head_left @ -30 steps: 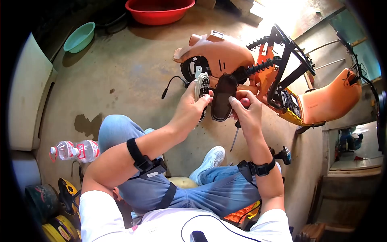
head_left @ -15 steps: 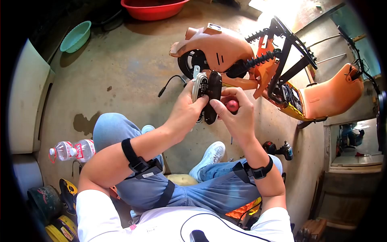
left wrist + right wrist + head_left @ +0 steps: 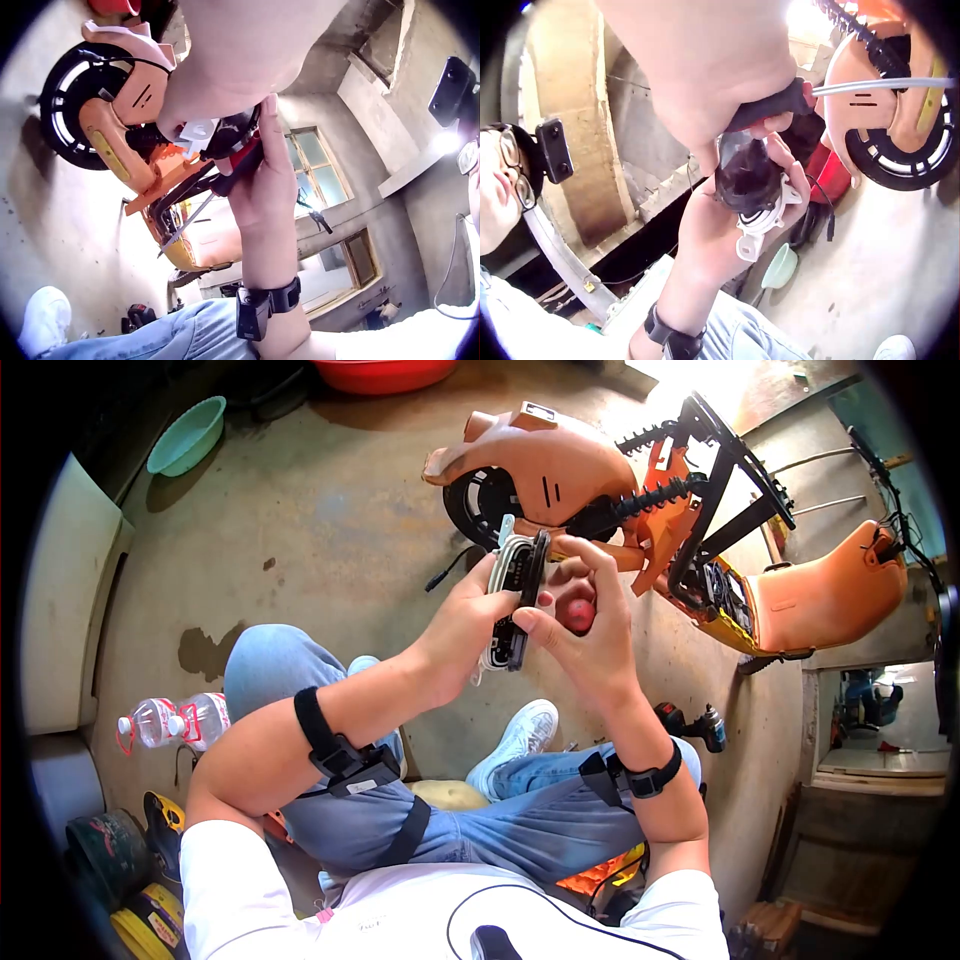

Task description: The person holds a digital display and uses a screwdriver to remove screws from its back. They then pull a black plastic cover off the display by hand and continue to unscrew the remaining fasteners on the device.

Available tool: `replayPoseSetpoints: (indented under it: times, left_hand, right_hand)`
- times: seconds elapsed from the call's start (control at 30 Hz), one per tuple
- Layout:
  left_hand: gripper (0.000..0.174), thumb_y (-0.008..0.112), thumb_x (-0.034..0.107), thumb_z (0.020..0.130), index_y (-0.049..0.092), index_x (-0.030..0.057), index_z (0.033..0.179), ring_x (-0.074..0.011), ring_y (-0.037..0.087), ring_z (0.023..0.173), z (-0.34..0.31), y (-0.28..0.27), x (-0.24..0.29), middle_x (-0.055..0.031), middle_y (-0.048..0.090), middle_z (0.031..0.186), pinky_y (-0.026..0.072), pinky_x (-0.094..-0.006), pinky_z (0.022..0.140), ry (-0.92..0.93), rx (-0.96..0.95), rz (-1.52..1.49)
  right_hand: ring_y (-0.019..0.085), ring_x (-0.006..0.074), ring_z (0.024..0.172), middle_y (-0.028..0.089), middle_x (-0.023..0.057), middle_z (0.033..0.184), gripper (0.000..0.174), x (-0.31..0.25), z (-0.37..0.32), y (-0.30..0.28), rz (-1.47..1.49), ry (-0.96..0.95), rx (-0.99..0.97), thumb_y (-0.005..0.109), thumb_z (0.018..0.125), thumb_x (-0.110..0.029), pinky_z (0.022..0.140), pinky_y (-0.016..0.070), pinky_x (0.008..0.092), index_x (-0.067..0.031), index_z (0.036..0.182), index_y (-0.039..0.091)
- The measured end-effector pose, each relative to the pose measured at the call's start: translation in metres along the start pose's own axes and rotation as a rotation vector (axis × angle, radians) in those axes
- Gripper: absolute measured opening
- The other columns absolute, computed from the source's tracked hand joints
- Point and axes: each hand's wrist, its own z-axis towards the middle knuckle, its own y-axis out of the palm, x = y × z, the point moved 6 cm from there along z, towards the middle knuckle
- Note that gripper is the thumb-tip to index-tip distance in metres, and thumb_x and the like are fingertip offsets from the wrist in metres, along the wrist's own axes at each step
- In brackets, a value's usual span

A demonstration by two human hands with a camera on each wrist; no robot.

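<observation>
My left hand [image 3: 462, 622] grips a white oval housing [image 3: 761, 223] with a bracket tab at its end, its thumb across the side. Against the housing's face lies a dark oval cover [image 3: 536, 585], nearly parallel to it. The thumb of my right hand [image 3: 598, 630] touches the cover's near edge. Curled inside that hand is a screwdriver [image 3: 774, 105] with a red and black handle; its metal shaft shows in both wrist views, pointing away from the housing. Whether cover and housing touch all round cannot be told.
An orange scooter body [image 3: 575, 465] with black frame and shock absorbers lies beyond my hands. A cordless drill [image 3: 710, 728] is on the floor at right, two plastic bottles [image 3: 205, 720] at left. A green basin [image 3: 188, 438] and a red basin [image 3: 385, 372] stand farther back.
The dark cover has moved left from beside the housing to against its face and turned edge-on to the head view. My right hand came left with it, still holding the screwdriver.
</observation>
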Motion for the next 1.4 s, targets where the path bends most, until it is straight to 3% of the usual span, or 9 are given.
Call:
replayPoseSetpoints:
  times: [0.03,0.13,0.37,0.63,0.97,1.13,1.17,1.33,1.4]
  left_hand:
    - [0.044,0.042,0.01,0.095,0.046,0.0128,0.138,-0.0109,0.062,0.097,0.0,0.002,-0.001,-0.0028,0.063,0.113,0.0526,-0.0269,0.079,-0.015,-0.032,-0.046]
    - [0.046,0.042,0.01,0.093,0.046,0.0121,0.138,-0.0112,0.062,0.098,0.001,0.003,-0.001,-0.0036,0.064,0.112,0.0521,-0.0266,0.078,-0.048,-0.049,-0.055]
    - [0.045,0.041,0.015,0.092,0.046,0.0092,0.137,-0.0118,0.062,0.098,0.0,0.002,-0.002,-0.0045,0.064,0.113,0.0508,-0.0267,0.08,-0.062,-0.043,-0.073]
    - [0.046,0.039,0.016,0.093,0.045,0.008,0.137,-0.0133,0.061,0.105,0.005,-0.001,-0.009,-0.0067,0.062,0.118,0.0497,-0.0288,0.088,0.002,-0.052,0.002]
    - [0.044,0.04,0.018,0.094,0.046,0.0107,0.137,-0.0139,0.062,0.106,-0.001,0.001,-0.003,-0.0053,0.062,0.117,0.0517,-0.0299,0.087,-0.035,-0.027,-0.016]
    - [0.038,0.043,0.021,0.094,0.056,0.0036,0.125,-0.0177,0.068,0.091,-0.002,-0.002,-0.004,-0.0078,0.068,0.105,0.0557,-0.0325,0.08,-0.12,0.061,-0.273]
    - [0.036,0.044,0.023,0.093,0.06,0.0015,0.117,-0.0182,0.068,0.086,0.003,-0.007,-0.009,-0.0081,0.07,0.098,0.056,-0.0323,0.077,-0.094,0.042,-0.268]
    - [0.037,0.044,0.024,0.093,0.061,0.0014,0.118,-0.0173,0.068,0.088,0.004,-0.014,-0.004,-0.0088,0.07,0.1,0.0549,-0.0321,0.076,-0.074,0.113,-0.234]
    - [0.04,0.044,0.024,0.092,0.06,0.0,0.12,-0.0198,0.068,0.089,0.005,-0.013,0.0,-0.0103,0.07,0.102,0.0543,-0.0338,0.08,-0.078,0.097,-0.27]
  right_hand:
    - [0.051,0.0121,0.085,0.055,0.0077,0.107,0.078,0.001,0.0,-0.002,0.009,0.066,-0.022,0.087,0.072,-0.018,0.078,0.0507,0.0251,-0.0068,0.139,0.049]
    - [0.048,0.0119,0.086,0.054,0.0083,0.113,0.082,-0.002,0.006,-0.004,-0.057,0.032,-0.083,0.086,0.072,-0.016,0.079,0.0514,0.0254,-0.0087,0.143,0.047]
    - [0.047,0.011,0.078,0.06,0.0094,0.112,0.078,0.004,0.004,0.0,0.061,0.158,-0.136,0.082,0.075,-0.013,0.078,0.0515,0.0254,-0.0078,0.144,0.045]
    - [0.062,0.0154,0.092,0.064,0.0138,0.113,0.074,-0.002,0.002,0.002,-0.011,0.132,-0.113,0.08,0.076,-0.011,0.081,0.0521,0.0297,-0.0073,0.142,0.045]
    - [0.063,0.0153,0.096,0.063,0.017,0.118,0.072,0.007,0.001,0.002,0.067,0.163,-0.106,0.078,0.079,-0.013,0.085,0.0522,0.0301,-0.0063,0.143,0.045]
    - [0.063,0.0126,0.099,0.063,0.0167,0.125,0.056,0.002,0.005,-0.009,0.214,0.274,-0.047,0.069,0.086,-0.009,0.085,0.0518,0.0275,0.0004,0.138,0.051]
    - [0.064,0.0123,0.098,0.065,0.0157,0.122,0.049,0.005,0.006,-0.012,0.215,0.242,-0.031,0.066,0.088,-0.008,0.085,0.0519,0.0263,0.0027,0.134,0.054]
    - [0.061,0.0054,0.084,0.07,0.0064,0.099,0.035,0.018,0.006,-0.024,0.248,0.3,0.088,0.062,0.088,-0.005,0.074,0.0501,0.0186,0.0048,0.121,0.064]
    - [0.062,0.0055,0.08,0.07,0.0049,0.093,0.031,0.031,0.004,-0.029,0.066,0.36,0.101,0.063,0.087,-0.005,0.071,0.0507,0.019,0.0059,0.116,0.067]
